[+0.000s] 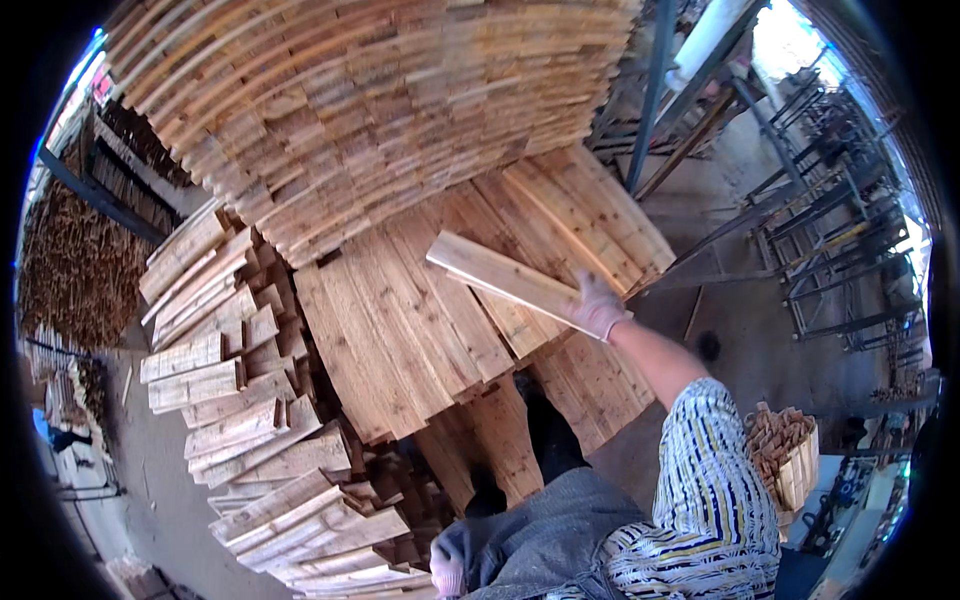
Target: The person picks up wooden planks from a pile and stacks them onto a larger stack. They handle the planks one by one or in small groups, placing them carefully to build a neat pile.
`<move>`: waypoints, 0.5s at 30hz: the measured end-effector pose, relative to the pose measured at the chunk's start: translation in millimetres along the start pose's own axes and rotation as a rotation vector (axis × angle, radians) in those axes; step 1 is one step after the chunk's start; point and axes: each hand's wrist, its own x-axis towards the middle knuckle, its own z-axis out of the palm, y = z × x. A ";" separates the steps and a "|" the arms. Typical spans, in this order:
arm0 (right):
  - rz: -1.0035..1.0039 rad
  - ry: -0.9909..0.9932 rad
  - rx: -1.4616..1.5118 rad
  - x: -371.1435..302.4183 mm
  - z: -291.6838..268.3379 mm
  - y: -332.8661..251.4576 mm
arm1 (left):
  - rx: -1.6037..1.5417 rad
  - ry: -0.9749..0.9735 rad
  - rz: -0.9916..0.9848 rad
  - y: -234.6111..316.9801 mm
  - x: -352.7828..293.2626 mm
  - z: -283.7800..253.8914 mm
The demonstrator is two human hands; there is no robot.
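Board [500, 275] — a pale, flat plank — is held at its right end by the right hand [597, 307], which wears a light glove and is closed around the wood. It is raised above the flat stack [400, 330] of similar planks, its free end pointing up and to the left, tilted slightly. The right forearm is bare from the glove to a striped sleeve [705, 480].

Left hand [447, 570], also gloved, sits low at the bottom edge beside grey cloth; whether it grips anything cannot be told — only part of the glove shows.

Surroundings:
- Tall pile [380, 100] of stacked planks rises behind the flat stack, filling the upper centre.
- Loose heap [250, 420] of short offcuts lies to the left, jumbled at mixed angles.
- Blue post [650, 95] stands at the right edge of the tall pile.
- Metal racks [830, 230] stand on the far right, well apart from the wood.
- Crate [785, 450] holding small wood pieces sits just right of the sleeve.
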 end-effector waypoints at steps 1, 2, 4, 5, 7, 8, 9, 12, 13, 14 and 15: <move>0.042 0.060 -0.015 17.8 -4.7 10.7 | 0.031 -0.017 0.052 5.2 -5.3 2.4; 0.094 0.122 -0.036 33.1 -8.0 23.2 | 0.093 -0.068 0.131 51.7 -6.0 17.6; 0.116 0.137 -0.003 55.9 -17.3 25.5 | 0.255 -0.103 0.225 157.2 -16.0 38.9; 0.087 0.164 -0.008 85.5 -16.7 34.0 | 0.361 -0.121 0.239 202.7 -14.1 52.4; 0.049 0.182 -0.051 133.0 -22.8 28.2 | 0.316 0.055 0.325 211.7 19.7 83.6; 0.043 0.167 -0.094 145.5 -32.9 14.5 | 0.298 0.170 0.345 212.5 35.8 89.9; 0.064 0.157 -0.149 152.7 -35.5 14.7 | 0.285 0.253 0.368 217.0 51.3 90.2; 0.050 0.138 -0.169 169.0 -25.8 54.0 | 0.454 0.318 0.088 269.4 75.6 78.1; 0.000 0.196 -0.185 171.1 -19.3 62.6 | 0.559 0.347 0.046 284.3 86.7 67.1; -0.048 0.255 -0.199 168.6 -11.2 73.0 | 0.577 0.381 0.097 274.3 105.6 50.5; -0.129 0.346 -0.219 165.2 -1.2 80.3 | 0.595 0.438 0.134 255.9 117.4 28.3</move>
